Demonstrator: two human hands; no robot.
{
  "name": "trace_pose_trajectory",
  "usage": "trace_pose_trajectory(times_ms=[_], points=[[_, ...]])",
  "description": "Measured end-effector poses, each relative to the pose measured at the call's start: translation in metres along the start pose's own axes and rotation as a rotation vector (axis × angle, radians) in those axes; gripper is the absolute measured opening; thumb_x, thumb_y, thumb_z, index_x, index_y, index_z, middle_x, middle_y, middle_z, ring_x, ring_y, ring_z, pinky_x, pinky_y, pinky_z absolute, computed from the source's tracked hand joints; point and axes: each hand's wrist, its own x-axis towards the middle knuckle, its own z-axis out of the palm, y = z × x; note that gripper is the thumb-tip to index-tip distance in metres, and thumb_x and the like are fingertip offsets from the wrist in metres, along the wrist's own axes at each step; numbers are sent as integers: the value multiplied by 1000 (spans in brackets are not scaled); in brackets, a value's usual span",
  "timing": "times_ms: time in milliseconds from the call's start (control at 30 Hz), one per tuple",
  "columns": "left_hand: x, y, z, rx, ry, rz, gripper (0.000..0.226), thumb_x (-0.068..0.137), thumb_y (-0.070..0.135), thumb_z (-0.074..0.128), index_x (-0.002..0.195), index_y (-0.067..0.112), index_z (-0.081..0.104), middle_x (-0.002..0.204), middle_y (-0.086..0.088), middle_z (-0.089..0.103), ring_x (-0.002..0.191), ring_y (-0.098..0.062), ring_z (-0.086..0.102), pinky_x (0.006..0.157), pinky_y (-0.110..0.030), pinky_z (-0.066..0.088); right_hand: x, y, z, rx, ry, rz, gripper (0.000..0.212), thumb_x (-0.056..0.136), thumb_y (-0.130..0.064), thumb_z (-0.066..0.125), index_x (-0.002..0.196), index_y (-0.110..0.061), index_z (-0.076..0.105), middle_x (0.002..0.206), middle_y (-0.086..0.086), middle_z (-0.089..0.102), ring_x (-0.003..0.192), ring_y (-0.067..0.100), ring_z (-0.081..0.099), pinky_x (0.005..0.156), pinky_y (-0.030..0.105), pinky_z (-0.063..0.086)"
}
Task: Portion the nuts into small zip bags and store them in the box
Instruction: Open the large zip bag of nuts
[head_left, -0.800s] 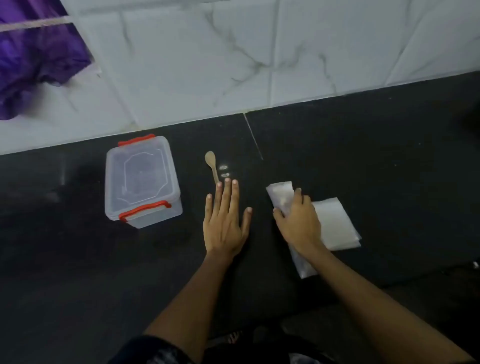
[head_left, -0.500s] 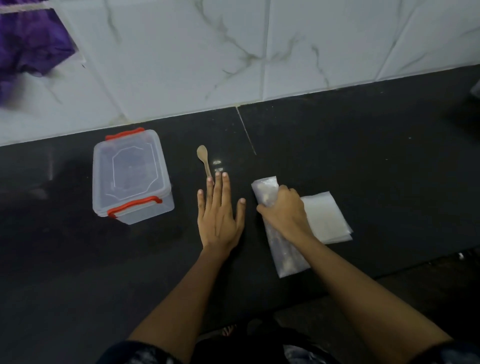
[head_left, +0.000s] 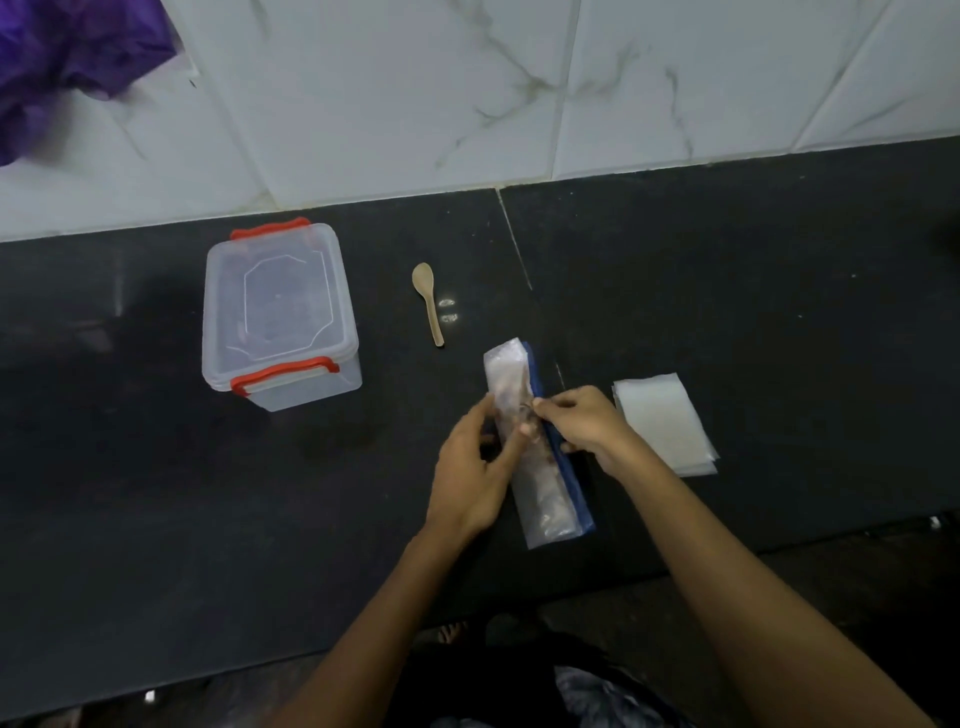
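Note:
A long clear zip bag of nuts (head_left: 540, 483) with a blue strip along its right edge lies lengthwise on the black counter. My left hand (head_left: 475, 467) pinches its left side near the middle. My right hand (head_left: 584, 423) pinches the right edge by the blue strip. A stack of small empty zip bags (head_left: 665, 421) lies just right of my right hand. A clear plastic box (head_left: 278, 317) with a closed lid and red latches stands at the left. A small wooden spoon (head_left: 428, 301) lies between the box and the bag.
The black counter (head_left: 753, 291) meets a white marble-tiled wall (head_left: 467, 93) at the back. Purple cloth (head_left: 62, 57) hangs at the top left. The counter's front edge runs below my forearms.
My left hand lifted off the counter and took hold of the nut bag. My right hand shifted from gripping the bag's top to its right edge; the bag moved left off the stack.

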Motion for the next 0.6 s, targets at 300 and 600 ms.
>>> trace_pose_trajectory(times_ms=[300,600], points=[[2,13,-9,76,170,-131,49,90,11,55,136,18,41,134,-3,45,119,-17,49,99,-39,46,-7,-15,4,220,-147,8,11,96,-21,50,98,-16,59,102,4,60,92,18,59,69,31,52],[0,11,-25,167,118,-166,42,88,11,59,127,21,46,126,-6,48,106,-16,55,85,-26,48,-13,-35,5,181,-114,-110,12,95,-21,50,102,-16,58,108,6,60,97,18,60,84,37,52]])
